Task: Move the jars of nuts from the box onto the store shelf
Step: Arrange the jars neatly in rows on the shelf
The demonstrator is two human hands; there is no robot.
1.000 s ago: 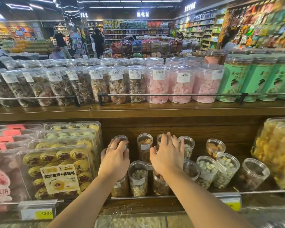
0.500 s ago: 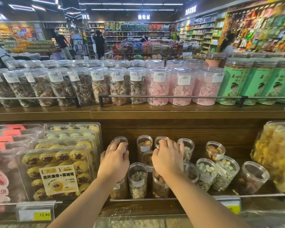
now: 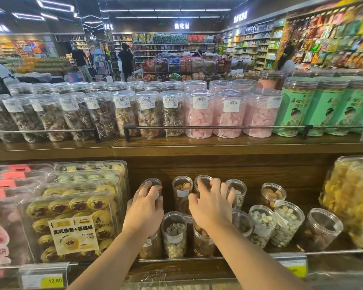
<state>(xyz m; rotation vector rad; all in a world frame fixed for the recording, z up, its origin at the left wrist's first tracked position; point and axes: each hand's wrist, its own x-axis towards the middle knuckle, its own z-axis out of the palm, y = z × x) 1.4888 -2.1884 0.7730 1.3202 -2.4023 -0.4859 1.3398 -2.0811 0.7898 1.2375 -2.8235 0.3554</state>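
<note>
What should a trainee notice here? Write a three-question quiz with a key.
1. True or false: both the left hand and the right hand are at the nut jars on the lower shelf.
2. What sits left of the nut jars on that shelf? A. cookie boxes B. green tins C. pink candy jars
3. Fill in: the price tag below the cookie boxes reads ___.

Key: 1 true; 2 A; 3 12.80

We reach both bare forearms toward twelve o'clock, palms down; our left hand [image 3: 144, 212] curls its fingers, our right hand [image 3: 213, 206] spreads them loosely.
</note>
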